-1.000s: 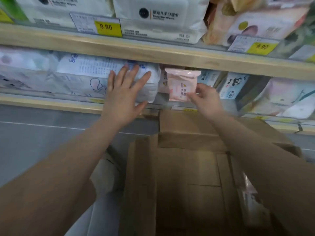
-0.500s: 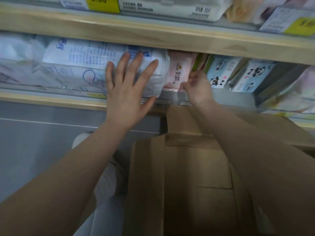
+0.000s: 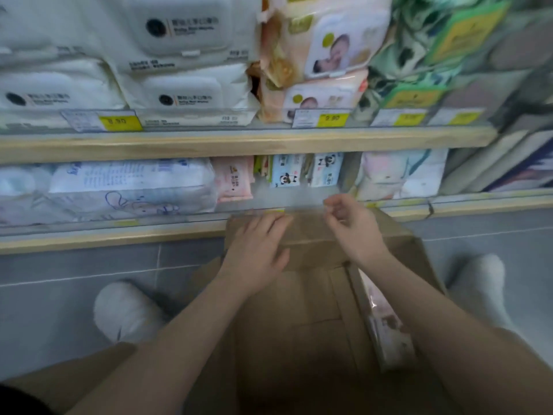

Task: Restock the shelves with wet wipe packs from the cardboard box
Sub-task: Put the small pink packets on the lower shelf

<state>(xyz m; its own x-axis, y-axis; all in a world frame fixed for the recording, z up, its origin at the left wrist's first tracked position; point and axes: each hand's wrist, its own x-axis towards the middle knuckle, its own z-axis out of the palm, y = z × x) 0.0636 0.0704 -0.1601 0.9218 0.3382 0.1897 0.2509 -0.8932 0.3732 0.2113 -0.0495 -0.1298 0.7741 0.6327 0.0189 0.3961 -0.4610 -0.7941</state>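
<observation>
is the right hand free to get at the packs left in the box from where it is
Probably yes. The right hand holds nothing and hovers over the cardboard box, whose right side is open, showing wrapped packs along its inner wall. Nothing lies between hand and packs; the folded flap covers only the middle.

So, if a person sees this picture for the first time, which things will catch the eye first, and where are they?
Probably the two bare hands in the middle: the left hand lies flat on the far flap of the cardboard box, and the right hand, fingers loosely curled and empty, hovers over that flap. Just behind them, the small pink pack stands on the lower shelf beside the panda packs. Above, yellow price tags line the upper shelf edge.
</observation>
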